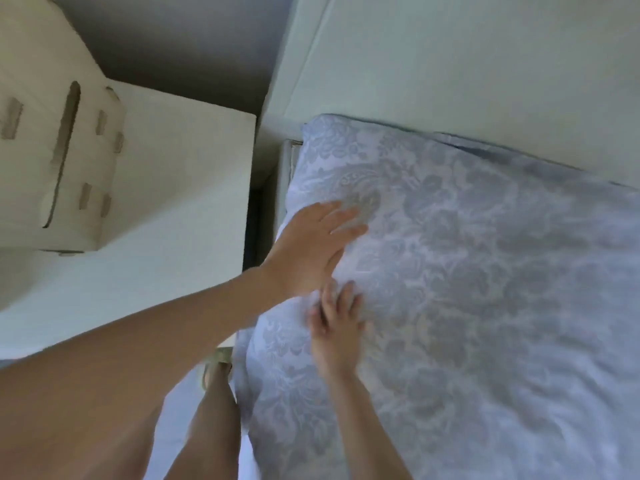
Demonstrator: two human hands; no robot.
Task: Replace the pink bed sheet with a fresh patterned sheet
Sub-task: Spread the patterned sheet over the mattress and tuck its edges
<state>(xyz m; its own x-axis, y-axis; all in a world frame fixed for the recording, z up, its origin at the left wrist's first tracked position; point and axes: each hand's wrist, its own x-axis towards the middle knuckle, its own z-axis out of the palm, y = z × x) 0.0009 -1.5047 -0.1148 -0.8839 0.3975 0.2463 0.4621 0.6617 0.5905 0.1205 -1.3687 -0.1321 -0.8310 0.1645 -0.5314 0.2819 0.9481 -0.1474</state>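
Bed [288,174] under patterned sheet [467,271]; white nightstand [180,188] beside.

A blue-grey floral-patterned sheet [485,271] covers the bed [287,161] to its corner, while a white cardboard box [45,133] stands on the white bedside cabinet [180,185] just beside it.

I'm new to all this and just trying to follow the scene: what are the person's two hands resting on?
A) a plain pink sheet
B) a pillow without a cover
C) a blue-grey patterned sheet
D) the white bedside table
C: the left hand and the right hand both rest on the blue-grey patterned sheet near the bed's corner.
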